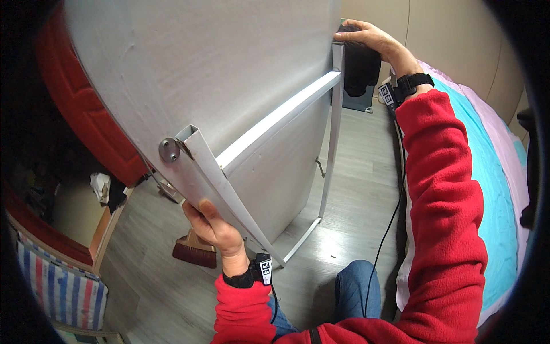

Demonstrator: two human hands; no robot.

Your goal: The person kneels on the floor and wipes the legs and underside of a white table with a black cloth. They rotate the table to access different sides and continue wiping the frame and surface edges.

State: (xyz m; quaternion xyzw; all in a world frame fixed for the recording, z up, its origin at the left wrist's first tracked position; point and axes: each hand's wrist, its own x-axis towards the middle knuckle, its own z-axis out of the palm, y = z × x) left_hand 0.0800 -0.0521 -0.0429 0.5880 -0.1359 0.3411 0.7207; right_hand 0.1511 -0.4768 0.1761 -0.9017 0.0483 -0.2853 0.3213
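A large pale grey folding table (pixel 189 69) stands tilted on its side before me, its underside toward me. Its square-tube metal leg frame (pixel 275 119) lies along that underside, with a crossbar between two legs. A round metal pivot plate (pixel 169 150) with bolts sits by the open end of the left leg. My left hand (pixel 216 229) is closed on the table's lower left edge, thumb on the near side, some fingers hidden behind. My right hand (pixel 369 39) is curled over the far right edge, at the upper end of the other leg; its fingertips are partly hidden.
A bed with blue and pink covers (pixel 487 189) lies along my right. On the floor at left is a brown broom head (pixel 195 252). A red door (pixel 86 97) and a striped bag (pixel 60 284) stand farther left. A black cable (pixel 387 229) hangs beside the bed.
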